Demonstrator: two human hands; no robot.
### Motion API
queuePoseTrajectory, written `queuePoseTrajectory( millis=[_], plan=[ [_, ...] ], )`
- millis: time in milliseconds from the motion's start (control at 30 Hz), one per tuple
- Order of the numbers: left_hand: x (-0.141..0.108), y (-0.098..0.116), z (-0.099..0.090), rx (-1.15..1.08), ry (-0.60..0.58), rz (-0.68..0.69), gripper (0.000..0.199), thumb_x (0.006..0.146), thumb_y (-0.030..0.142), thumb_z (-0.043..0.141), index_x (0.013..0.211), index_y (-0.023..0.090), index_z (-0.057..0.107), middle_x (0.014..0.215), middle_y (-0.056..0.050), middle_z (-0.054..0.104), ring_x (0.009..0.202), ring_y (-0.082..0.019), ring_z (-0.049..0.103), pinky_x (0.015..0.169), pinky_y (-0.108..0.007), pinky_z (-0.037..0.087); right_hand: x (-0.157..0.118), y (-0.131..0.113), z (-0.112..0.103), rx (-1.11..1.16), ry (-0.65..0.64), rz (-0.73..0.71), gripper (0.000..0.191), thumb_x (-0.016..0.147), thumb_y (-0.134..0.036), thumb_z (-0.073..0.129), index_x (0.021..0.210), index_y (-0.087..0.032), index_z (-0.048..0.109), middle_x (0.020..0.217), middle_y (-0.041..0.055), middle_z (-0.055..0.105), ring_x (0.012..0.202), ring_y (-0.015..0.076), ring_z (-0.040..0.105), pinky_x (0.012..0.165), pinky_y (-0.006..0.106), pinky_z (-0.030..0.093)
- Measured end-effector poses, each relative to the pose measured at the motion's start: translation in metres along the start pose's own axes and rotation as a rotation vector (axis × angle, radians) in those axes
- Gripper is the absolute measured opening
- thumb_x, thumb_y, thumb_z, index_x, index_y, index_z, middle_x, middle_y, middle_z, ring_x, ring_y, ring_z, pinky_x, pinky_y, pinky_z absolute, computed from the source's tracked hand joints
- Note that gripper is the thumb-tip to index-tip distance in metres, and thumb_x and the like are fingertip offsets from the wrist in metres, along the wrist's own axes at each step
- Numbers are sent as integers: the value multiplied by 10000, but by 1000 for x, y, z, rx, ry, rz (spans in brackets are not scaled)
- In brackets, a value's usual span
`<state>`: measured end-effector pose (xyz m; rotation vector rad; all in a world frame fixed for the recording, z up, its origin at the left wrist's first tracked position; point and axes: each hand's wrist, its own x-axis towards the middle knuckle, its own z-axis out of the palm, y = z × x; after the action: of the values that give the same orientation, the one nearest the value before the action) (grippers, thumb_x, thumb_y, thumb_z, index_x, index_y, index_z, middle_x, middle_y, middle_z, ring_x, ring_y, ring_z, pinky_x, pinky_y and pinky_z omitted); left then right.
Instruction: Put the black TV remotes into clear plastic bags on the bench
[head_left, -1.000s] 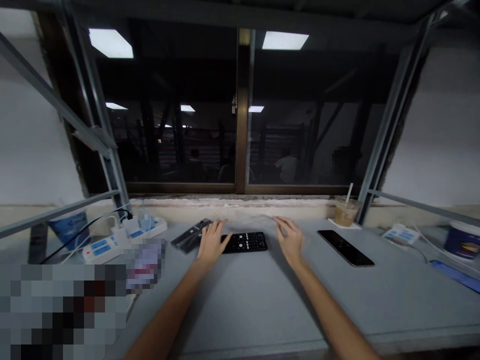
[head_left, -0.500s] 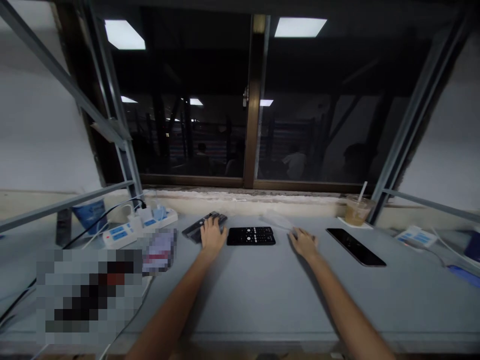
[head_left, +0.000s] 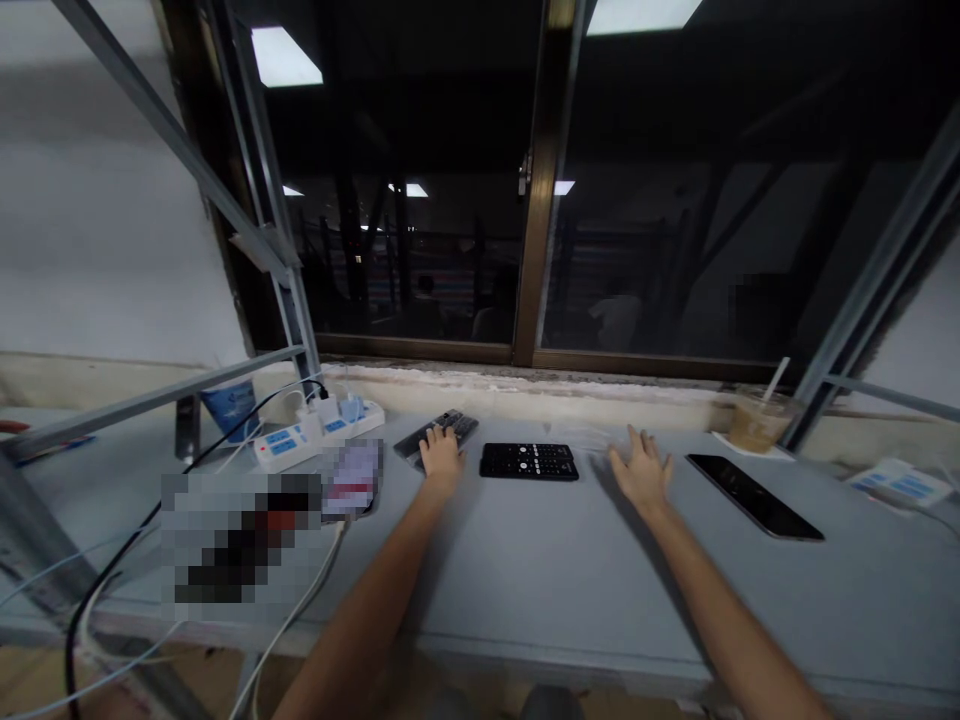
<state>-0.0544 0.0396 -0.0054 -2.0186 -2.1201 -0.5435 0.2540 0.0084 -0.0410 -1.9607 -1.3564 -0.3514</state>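
My left hand (head_left: 441,458) rests with its fingers stretched out over the near edge of dark remote controls (head_left: 454,420) that seem wrapped in clear plastic. Just right of it, two black remotes (head_left: 529,461) lie side by side on the grey table, buttons facing up. My right hand (head_left: 641,472) is open, fingers spread, holding nothing. Beside its fingertips lies a thin clear plastic bag or film (head_left: 596,437); whether they touch, I cannot tell. To the right of that hand is a dark-screened phone or tablet (head_left: 754,497).
A cup with a straw (head_left: 757,422) stands at the back right. On the left are a white power strip (head_left: 319,432) with plugs and cables, a lit phone (head_left: 354,478) and a blue cup (head_left: 231,408). Metal frame posts rise on both sides before a dark window.
The view has shifted left and tilted down. My right hand's fingers have spread, where before they were curled near the table. My left hand stays at the wrapped remotes.
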Motion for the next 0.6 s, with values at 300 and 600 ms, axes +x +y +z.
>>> queuePoseTrajectory(
  millis=[300, 600],
  plan=[
    [4, -8, -1, -93, 4, -30, 391, 763, 238, 510, 1147, 163, 487, 1144, -133, 544, 1095, -261, 485, 898, -380, 362, -3, -23, -12, 301, -16, -190, 363, 728, -235, 428, 1051, -163, 575, 1043, 104, 613, 1008, 235, 536, 912, 383, 385],
    [-3, 7, -16, -312, 144, 102, 475, 725, 237, 512, 1192, 232, 431, 1146, -61, 499, 947, -206, 584, 827, -301, 447, -6, -36, -13, 485, -69, -219, 317, 674, -137, 422, 904, -163, 639, 918, 77, 646, 894, 202, 581, 856, 344, 435]
  ],
)
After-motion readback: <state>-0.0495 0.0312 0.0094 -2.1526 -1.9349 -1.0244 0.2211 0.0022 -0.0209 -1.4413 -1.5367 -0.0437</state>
